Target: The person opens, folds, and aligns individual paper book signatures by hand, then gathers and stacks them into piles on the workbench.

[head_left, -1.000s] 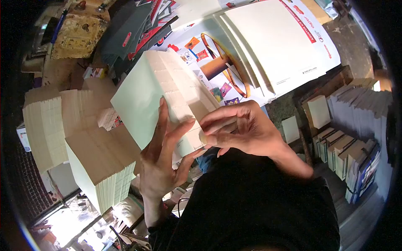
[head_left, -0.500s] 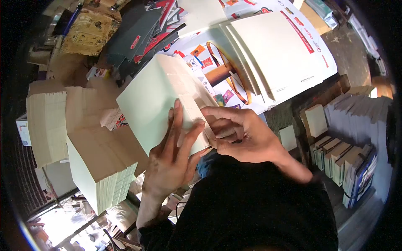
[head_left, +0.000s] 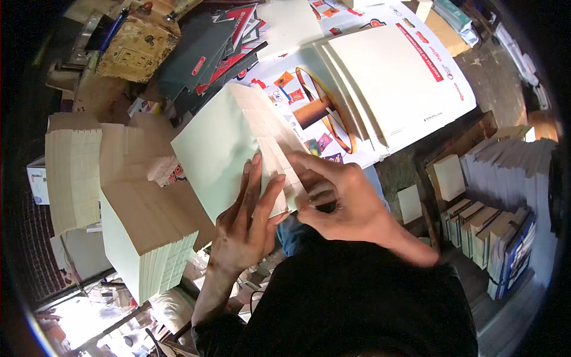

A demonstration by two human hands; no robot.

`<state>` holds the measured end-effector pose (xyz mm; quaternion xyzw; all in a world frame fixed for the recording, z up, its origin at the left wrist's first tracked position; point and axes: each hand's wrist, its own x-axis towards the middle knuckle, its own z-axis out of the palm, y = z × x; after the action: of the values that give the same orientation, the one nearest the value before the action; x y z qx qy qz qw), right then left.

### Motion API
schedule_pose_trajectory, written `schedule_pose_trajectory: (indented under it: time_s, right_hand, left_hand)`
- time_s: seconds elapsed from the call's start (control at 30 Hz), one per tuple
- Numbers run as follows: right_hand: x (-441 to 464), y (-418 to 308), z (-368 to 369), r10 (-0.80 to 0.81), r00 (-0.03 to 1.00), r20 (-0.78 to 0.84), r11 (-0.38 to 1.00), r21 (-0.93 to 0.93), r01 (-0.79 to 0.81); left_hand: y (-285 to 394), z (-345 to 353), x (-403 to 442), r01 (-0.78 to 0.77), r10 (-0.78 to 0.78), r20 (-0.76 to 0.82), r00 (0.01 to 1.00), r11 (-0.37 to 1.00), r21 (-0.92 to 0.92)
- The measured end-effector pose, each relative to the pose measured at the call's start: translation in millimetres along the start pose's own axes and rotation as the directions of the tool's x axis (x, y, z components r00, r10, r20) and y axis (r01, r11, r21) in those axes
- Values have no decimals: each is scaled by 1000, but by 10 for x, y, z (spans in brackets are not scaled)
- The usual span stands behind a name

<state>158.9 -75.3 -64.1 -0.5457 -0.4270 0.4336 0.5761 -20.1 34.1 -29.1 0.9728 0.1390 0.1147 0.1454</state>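
Observation:
A thick stack of sewn book blocks (head_left: 215, 152), pale green on its upper face, stands tilted with its cream spine side towards the right. My left hand (head_left: 242, 229) lies on it with fingers stretched and spread, their tips at the green face's edge by the spine. Against the lower end of the spine side, my right hand (head_left: 348, 199) is closed, thumb and curled fingers at the paper edge. Whatever sits between those fingertips is hidden.
More book blocks (head_left: 148, 220) are piled on the left. Large white sheets (head_left: 380, 77) lie over a printed poster (head_left: 458, 95) beyond my hands. Dark grey and red printed covers (head_left: 208, 59) overlap at the back. Upright books (head_left: 476, 223) stand low on the right.
The view has shifted slightly, so most things sit a little further right. My right hand's fingers have changed pose slightly at the spine. My left hand keeps its place on the block.

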Motion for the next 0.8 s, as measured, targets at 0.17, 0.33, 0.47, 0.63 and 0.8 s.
schedule_pose_trajectory:
  time_s: [0.17, 0.33, 0.47, 0.63, 0.8]
  right_hand:
    - [218, -89, 53, -345, 938, 34, 711, -643, 284]
    - [208, 247, 13, -564, 658, 499, 312, -608, 730]
    - [166, 323, 48, -704, 634, 319, 304, -672, 676]
    - [104, 143, 244, -681, 713, 168, 434, -691, 578]
    - [91, 63, 261, -586, 809, -33, 613, -671, 417]
  left_hand:
    - [-22, 72, -156, -4, 1, -55, 998, 998, -56]
    - [79, 192, -461, 143, -346, -547, 763, 914, -379]
    - [250, 204, -1642, 869, -732, -548, 405, 124, 478]
    - [375, 41, -458, 178, -144, -314, 938, 981, 82]
    - [212, 324, -178, 344, -342, 154, 927, 939, 9]
